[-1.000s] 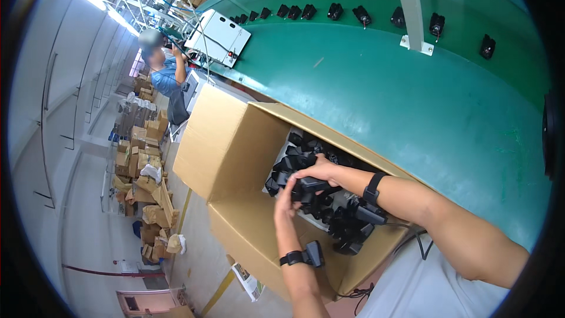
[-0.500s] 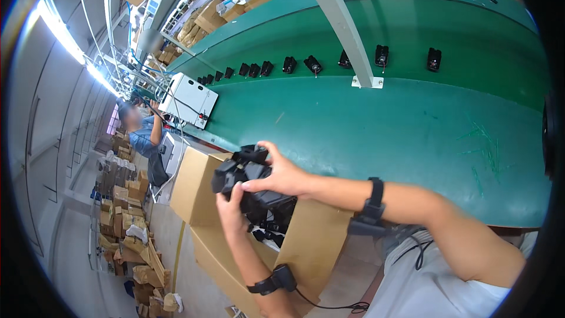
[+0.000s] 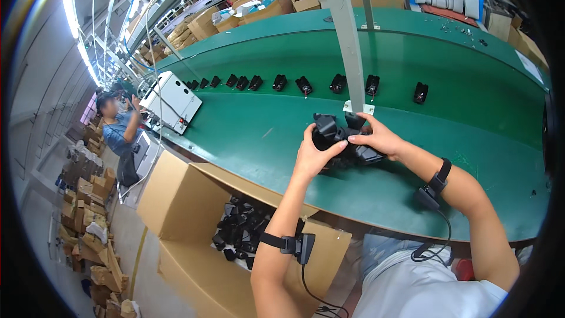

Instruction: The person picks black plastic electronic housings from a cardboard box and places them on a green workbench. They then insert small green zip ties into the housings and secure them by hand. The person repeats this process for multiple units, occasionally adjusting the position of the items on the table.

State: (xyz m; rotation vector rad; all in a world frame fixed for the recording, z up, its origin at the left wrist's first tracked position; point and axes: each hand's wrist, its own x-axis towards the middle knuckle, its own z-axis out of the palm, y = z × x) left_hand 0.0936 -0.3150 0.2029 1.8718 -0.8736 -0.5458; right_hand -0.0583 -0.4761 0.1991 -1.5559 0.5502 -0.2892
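Over the green workbench [image 3: 265, 159], a clump of several black plastic parts [image 3: 326, 128] is gripped between my two hands. My left hand [image 3: 312, 156] clasps its left side, thumb pointing inward. On the other side my right hand [image 3: 381, 139] is curled round the clump, its thumb close to the left one. The underside of the clump is dark, and whether it touches the bench I cannot tell. Below my left forearm stands an open cardboard carton [image 3: 203, 265] with many similar black parts [image 3: 238, 229] inside.
Spaced black units [image 3: 279, 82] line the green strip [image 3: 394, 62] behind the bench. A grey upright post [image 3: 347, 41] rises just beyond my hands. At the left stand a white machine box [image 3: 172, 103] and a person in blue [image 3: 120, 126]. Cartons [image 3: 88, 224] are piled on the floor.
Both hands have carried the clump of black parts up and right, from above the carton to over the bench. The view has shifted, and the carton's contents show more fully.
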